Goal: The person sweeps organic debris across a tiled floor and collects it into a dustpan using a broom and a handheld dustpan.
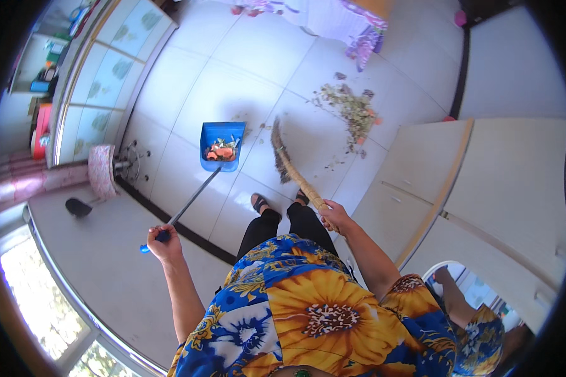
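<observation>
My left hand [165, 241] grips the blue-ended handle of a long-handled blue dustpan [223, 129]. Its pan rests on or just above the tiles, and orange pieces and leafy scraps [221, 151] lie inside it. In my right hand [336, 217] is the woven, straw-coloured handle of a broom [283, 155]. The broom's dark bristles are over the floor between the pan and my feet. Beyond the broom, to the right, a loose pile of greenish scraps [351, 110] with some orange bits spreads over the tiles. A few crumbs are strewn between pile and pan.
A bed or table with a purple floral cloth [365, 42] stands at the far side. Cabinets with leaf-patterned doors [108, 70] and a wheeled stool [103, 169] are at left. Pale cabinets [410, 165] and a round mirror [471, 301] line the right.
</observation>
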A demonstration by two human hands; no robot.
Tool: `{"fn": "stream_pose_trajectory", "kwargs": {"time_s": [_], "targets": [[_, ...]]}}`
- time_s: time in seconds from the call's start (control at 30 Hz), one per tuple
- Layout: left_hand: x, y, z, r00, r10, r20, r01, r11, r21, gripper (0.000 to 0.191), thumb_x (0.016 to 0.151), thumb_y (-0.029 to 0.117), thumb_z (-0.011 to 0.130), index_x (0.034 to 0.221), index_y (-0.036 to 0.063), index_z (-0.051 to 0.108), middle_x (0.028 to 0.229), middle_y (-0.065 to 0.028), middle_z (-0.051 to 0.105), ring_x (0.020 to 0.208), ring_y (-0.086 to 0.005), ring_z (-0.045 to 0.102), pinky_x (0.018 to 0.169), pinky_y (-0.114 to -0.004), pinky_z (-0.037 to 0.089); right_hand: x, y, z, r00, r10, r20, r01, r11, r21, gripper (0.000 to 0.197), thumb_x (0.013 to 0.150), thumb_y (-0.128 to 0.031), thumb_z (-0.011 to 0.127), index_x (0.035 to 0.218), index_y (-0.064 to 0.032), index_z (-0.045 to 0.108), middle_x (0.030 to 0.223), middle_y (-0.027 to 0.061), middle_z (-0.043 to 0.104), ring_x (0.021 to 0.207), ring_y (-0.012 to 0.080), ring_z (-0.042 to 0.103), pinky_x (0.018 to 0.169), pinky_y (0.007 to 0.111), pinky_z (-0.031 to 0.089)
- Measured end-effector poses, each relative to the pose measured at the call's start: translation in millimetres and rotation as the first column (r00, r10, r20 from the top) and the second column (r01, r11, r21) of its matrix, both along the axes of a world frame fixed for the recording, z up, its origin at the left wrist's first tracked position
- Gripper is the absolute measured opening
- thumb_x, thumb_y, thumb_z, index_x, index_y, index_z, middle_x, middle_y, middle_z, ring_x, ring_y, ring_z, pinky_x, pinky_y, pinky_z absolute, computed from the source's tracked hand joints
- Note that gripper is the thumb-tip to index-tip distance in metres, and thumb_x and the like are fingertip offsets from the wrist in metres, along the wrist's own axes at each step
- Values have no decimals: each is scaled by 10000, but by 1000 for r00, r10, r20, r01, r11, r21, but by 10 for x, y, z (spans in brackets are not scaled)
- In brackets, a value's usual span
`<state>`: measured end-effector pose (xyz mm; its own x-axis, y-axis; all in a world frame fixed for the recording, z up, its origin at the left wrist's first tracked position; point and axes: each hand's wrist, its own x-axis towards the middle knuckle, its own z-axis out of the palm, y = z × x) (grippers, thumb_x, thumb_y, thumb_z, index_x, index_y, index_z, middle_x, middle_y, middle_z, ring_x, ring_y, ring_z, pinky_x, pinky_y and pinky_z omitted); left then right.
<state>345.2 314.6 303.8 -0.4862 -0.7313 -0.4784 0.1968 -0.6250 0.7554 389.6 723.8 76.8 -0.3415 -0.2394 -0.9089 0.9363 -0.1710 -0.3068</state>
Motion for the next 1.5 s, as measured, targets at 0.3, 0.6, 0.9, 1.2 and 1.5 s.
{"fn": "stream_pose_trajectory", "kwargs": {"time_s": [0.3,0.6,0.9,1.2,1.5], "targets": [[81,64,-166,994,85,-66,-89,994,-70,91,742,0,453,665,45,473,651,-48,477,601,-165,464,589,-277,454,-1114,730,-945,985,168,-30,-152,944,293,402,739,-69,547,1128,-115,460,551,53,463,377,123,418,294,252,310],[125,-44,-266,970,241,-40,-245,962,-122,88,674,-25,443,672,61,461,645,-33,466,576,-149,449,579,-270,429,-1292,354,-347,998,23,-55,-14,987,158,417,792,-98,505,1189,-154,390,565,42,447,384,111,425,297,230,322],[261,-100,-147,974,223,-27,-224,955,-195,115,669,-47,428,656,62,464,650,-37,460,596,-148,451,568,-258,439,-1904,-1456,-939,943,297,-152,-332,882,-335,319,805,-133,493,1120,-107,446,596,37,451,393,101,418,301,229,318],[337,-233,-289,970,241,-43,-245,955,-168,102,689,-32,454,650,61,474,670,-34,462,611,-138,444,578,-247,439,-2324,-359,-1402,969,248,-15,-248,969,0,85,813,-169,503,887,-129,491,515,19,431,358,99,409,281,237,306],[134,-545,-622,963,258,-75,-262,963,-57,85,691,-15,466,666,66,465,669,-25,458,614,-132,440,581,-253,431,-2486,419,-1200,997,-71,-5,70,969,239,64,828,-187,462,848,-140,424,554,14,424,368,98,397,279,213,306]]}}
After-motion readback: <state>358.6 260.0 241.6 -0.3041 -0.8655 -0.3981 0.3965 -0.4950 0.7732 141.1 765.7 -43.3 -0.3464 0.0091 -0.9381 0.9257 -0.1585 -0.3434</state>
